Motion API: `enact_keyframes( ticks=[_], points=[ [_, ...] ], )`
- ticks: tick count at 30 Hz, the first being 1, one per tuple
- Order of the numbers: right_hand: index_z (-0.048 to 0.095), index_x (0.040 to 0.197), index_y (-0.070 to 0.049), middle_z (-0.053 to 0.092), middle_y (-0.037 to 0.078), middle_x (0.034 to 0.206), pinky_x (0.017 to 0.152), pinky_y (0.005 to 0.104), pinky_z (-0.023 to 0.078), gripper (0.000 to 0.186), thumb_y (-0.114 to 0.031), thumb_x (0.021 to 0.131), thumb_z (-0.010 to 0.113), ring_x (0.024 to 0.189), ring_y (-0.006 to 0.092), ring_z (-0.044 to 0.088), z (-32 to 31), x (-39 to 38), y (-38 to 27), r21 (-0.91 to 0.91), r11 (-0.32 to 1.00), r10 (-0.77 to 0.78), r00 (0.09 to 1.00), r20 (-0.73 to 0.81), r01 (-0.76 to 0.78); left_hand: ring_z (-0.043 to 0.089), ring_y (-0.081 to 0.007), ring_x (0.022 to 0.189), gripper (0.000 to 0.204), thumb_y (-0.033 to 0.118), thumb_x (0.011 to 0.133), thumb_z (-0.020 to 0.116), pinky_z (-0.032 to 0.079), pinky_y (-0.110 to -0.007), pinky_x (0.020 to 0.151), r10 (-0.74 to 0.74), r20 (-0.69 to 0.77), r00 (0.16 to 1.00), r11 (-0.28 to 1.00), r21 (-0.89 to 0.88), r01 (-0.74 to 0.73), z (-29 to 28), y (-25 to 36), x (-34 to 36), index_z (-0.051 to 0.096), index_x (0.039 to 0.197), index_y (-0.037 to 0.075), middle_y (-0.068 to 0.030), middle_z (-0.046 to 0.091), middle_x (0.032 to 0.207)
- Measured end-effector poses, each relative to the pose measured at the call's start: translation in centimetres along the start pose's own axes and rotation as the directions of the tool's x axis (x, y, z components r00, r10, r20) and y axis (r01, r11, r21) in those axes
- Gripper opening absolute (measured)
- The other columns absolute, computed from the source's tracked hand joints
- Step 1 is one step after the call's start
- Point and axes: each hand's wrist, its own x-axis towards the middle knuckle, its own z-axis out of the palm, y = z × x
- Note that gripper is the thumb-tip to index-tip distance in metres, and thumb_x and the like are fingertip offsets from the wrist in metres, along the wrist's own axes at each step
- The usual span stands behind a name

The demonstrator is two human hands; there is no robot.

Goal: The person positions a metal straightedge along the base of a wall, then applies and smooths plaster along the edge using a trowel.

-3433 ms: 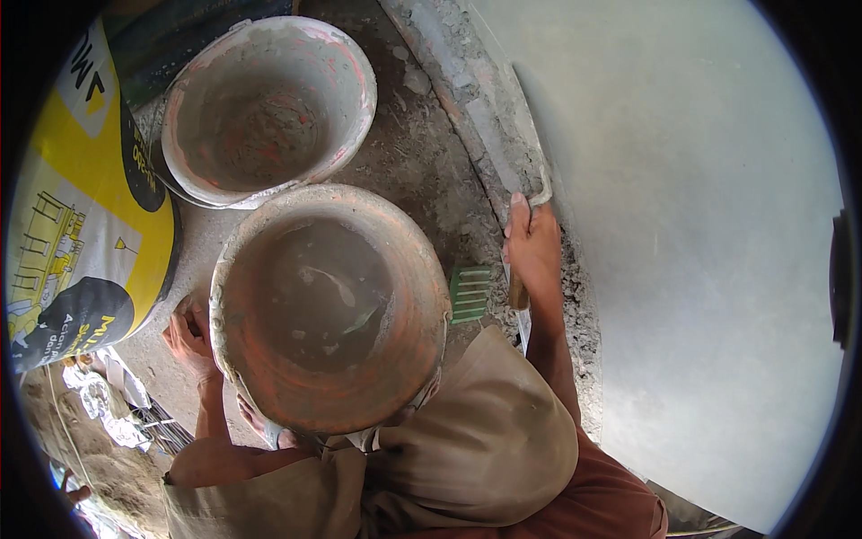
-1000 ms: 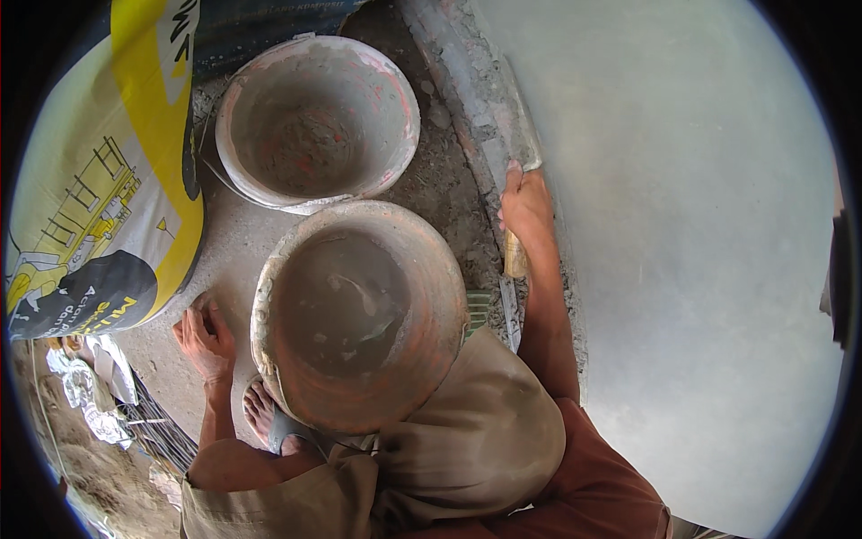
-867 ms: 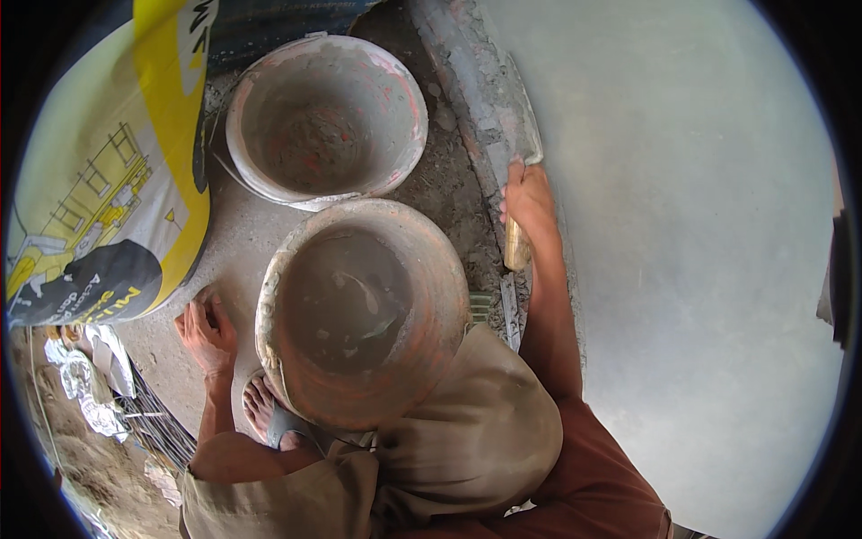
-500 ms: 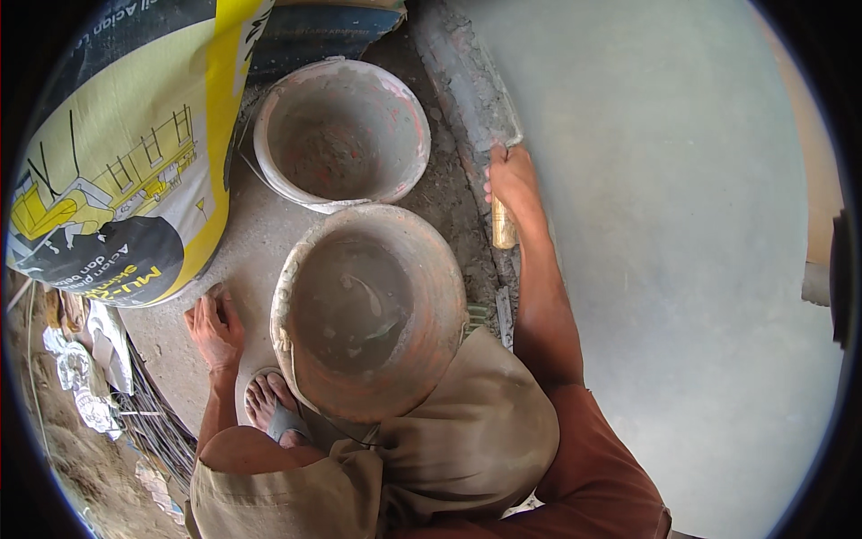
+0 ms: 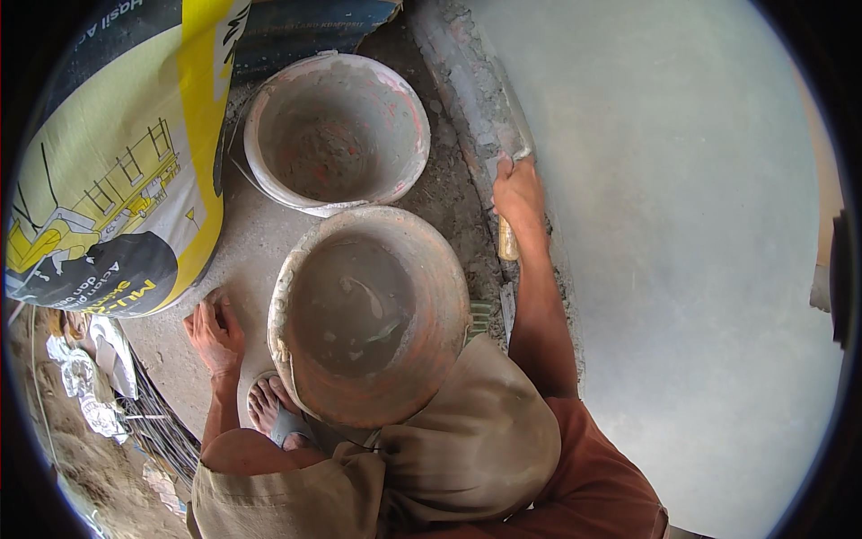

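Observation:
My right hand (image 5: 518, 193) is closed round the wooden handle of a trowel (image 5: 508, 242). Its blade, partly hidden and grey with mortar, lies against the foot of the smooth grey wall (image 5: 682, 225). My left hand (image 5: 215, 337) holds nothing and rests on the concrete with its fingers loosely bent, just below a large printed sack (image 5: 193, 180). Between my arms stands a mortar-stained bucket (image 5: 440, 278) with greyish water in it, close against my knee. Beyond it is a second bucket (image 5: 260, 148), coated inside with grey residue.
Along the wall's foot runs a rough strip of mortar (image 5: 458, 81). A dark sack or carton (image 5: 296, 36) lies behind the far bucket. To the left are a bundle of dark rods or cables (image 5: 157, 413) and crumpled white plastic (image 5: 90, 386). My sandalled foot (image 5: 269, 404) is beside the near bucket.
My right hand and the trowel have shifted slightly toward me and to the right along the wall's foot. The left hand stays in place; the view has tilted a little.

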Motion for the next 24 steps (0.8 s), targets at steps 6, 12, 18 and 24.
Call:
enact_keyframes(
  ticks=[6, 12, 18, 24],
  points=[
    [0.05, 0.111, 0.017, 0.066, 0.035, 0.085, 0.074, 0.0508, 0.055, 0.051, -0.032, 0.105, 0.04, 0.075, 0.0444, 0.07, 0.0, -0.5, -1.6, 0.047, 0.998, 0.041, 0.998, 0.057, -0.044, 0.05, -0.0225, 0.063, 0.009, 0.01, 0.094, 0.064, 0.038, -0.035, 0.074, -0.011, 0.007, 1.0, 1.0, 0.005, 0.011, -0.1, -0.5, -0.1, 0.065, 0.101, 0.004, -0.0063, 0.053, 0.07],
    [0.054, 0.107, 0.009, 0.061, 0.014, 0.073, 0.049, 0.0388, 0.053, 0.043, -0.033, 0.105, 0.042, 0.054, 0.0216, 0.062, -0.5, 4.6, -1.6, 0.395, 0.9, 0.076, 0.959, 0.272, -0.183, 0.051, -0.0225, 0.063, 0.011, 0.009, 0.093, 0.065, 0.038, -0.036, 0.074, 0.0, 0.005, 1.0, 1.0, 0.007, 0.0, -0.4, -0.3, 0.1, 0.066, 0.103, 0.004, -0.006, 0.054, 0.071],
    [0.054, 0.112, 0.007, 0.065, 0.019, 0.072, 0.054, 0.0395, 0.054, 0.043, -0.034, 0.103, 0.048, 0.058, 0.0243, 0.067, 0.8, 0.5, -4.6, 0.138, 0.99, 0.019, 0.992, 0.126, -0.036, 0.053, -0.0233, 0.065, 0.013, 0.009, 0.093, 0.065, 0.04, -0.036, 0.078, -0.04, 0.009, 0.999, 0.999, -0.028, 0.041, 0.3, -0.7, -0.3, 0.067, 0.105, 0.005, -0.0061, 0.057, 0.072],
    [0.05, 0.118, 0.01, 0.067, 0.035, 0.087, 0.079, 0.0579, 0.05, 0.043, -0.031, 0.103, 0.047, 0.089, 0.0521, 0.065, 1.5, -5.3, 3.0, -0.003, 0.997, -0.075, 0.995, -0.058, 0.075, 0.057, -0.0242, 0.07, 0.016, 0.011, 0.094, 0.063, 0.04, -0.037, 0.078, -0.032, 0.042, 0.999, 0.999, 0.008, 0.032, -0.3, -0.4, 0.0, 0.067, 0.109, 0.006, -0.0061, 0.06, 0.076]
  ],
)
